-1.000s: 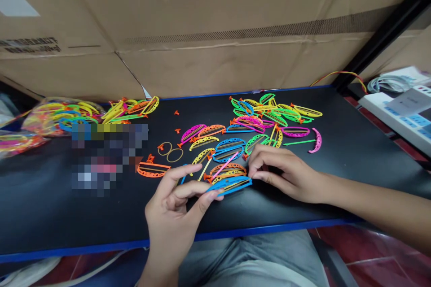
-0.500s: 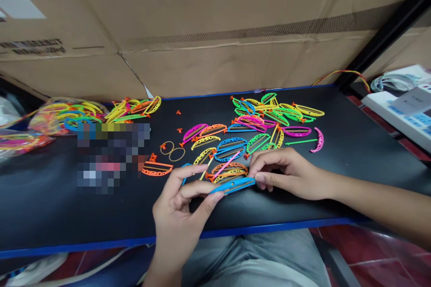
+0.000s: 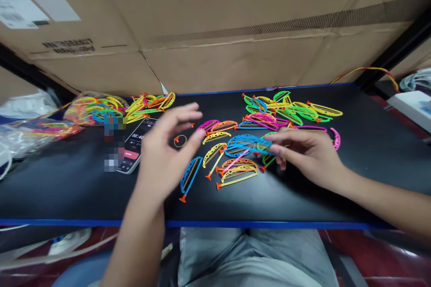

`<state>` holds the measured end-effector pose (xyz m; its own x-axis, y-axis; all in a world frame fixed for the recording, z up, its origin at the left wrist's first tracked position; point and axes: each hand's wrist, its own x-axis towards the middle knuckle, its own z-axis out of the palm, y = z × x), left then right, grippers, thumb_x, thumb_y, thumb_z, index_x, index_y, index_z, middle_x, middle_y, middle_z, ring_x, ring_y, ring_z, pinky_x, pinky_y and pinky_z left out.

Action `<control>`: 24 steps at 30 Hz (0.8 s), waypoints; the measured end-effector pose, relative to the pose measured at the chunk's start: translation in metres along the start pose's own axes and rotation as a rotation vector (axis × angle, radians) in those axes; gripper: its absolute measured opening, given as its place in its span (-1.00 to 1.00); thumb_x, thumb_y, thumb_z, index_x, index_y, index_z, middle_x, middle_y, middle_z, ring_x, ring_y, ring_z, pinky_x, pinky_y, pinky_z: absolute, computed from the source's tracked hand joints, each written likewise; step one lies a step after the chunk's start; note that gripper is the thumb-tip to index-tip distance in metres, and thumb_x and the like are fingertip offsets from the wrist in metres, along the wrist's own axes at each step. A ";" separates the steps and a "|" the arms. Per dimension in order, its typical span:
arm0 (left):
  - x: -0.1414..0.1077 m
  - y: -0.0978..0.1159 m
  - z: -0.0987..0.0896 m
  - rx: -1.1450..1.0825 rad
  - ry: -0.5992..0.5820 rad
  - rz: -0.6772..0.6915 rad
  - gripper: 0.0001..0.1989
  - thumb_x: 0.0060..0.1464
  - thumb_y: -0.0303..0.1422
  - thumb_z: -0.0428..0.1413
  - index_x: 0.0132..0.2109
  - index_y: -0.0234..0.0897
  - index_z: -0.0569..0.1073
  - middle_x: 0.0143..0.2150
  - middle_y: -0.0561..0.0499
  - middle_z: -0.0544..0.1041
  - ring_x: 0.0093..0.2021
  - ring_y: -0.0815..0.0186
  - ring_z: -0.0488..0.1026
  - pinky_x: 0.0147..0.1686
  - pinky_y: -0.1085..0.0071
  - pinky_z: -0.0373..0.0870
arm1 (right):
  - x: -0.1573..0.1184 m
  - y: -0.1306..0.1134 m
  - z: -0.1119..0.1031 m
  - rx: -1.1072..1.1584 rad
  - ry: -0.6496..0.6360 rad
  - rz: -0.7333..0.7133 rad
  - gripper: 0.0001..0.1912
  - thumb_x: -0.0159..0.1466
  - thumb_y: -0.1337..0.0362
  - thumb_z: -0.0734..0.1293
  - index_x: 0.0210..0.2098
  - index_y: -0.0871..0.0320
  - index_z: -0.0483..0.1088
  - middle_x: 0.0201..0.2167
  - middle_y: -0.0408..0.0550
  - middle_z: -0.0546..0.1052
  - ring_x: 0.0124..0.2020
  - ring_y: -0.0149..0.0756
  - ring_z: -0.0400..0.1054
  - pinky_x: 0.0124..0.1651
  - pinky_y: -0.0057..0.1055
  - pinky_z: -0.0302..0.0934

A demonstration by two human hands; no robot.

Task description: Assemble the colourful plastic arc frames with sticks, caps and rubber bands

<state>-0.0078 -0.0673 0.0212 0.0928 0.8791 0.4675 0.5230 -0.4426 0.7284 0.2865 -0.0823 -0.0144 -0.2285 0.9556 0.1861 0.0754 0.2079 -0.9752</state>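
Cardboard cartons (image 3: 235,54) stand behind a black counter (image 3: 235,224) with a blue front edge, and the moment's work sits near its middle. Above the counter, left of centre, the left hand (image 3: 164,152) is raised and blurred, its fingers (image 3: 182,119) spread wide and holding nothing. Nearest it, a blue plastic bow (image 3: 191,176) with an orange suction-cup tip lies flat on the counter, just below and to the right.

Right of centre, the right hand (image 3: 306,154) has its fingers (image 3: 286,149) drawn close together on the end of a second blue plastic bow (image 3: 244,145), though motion blur hides the exact grip. That bow lies over or against other coloured bows, with a larger tangle of green and yellow bows (image 3: 286,107) farther back on the counter.

Left of the hands are a phone showing a timer (image 3: 134,145) and a thin tan rubber band (image 3: 180,141). Because the bows lie so close, lifting the held one could snag its neighbours and drag them along. A weak pinch could also let it spring free, while a careless sweep of the open left hand could scatter the loose orange tips.
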 end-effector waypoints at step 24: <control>0.068 -0.095 -0.045 0.347 -0.553 -0.017 -0.71 0.19 -0.08 0.24 -0.29 -0.19 0.65 -0.24 -0.07 0.67 -0.27 0.21 0.60 -0.22 0.34 0.52 | 0.020 0.016 -0.015 0.064 0.169 0.087 -0.71 0.19 0.17 0.64 -0.11 0.05 0.70 -0.45 -0.16 0.60 -0.61 -0.39 0.49 -0.52 -0.41 0.55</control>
<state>-0.0890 0.0270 0.0063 0.4555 0.8880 0.0631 0.7632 -0.4260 0.4859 0.2978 -0.0569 -0.0241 -0.0576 0.9919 0.1130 0.0246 0.1146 -0.9931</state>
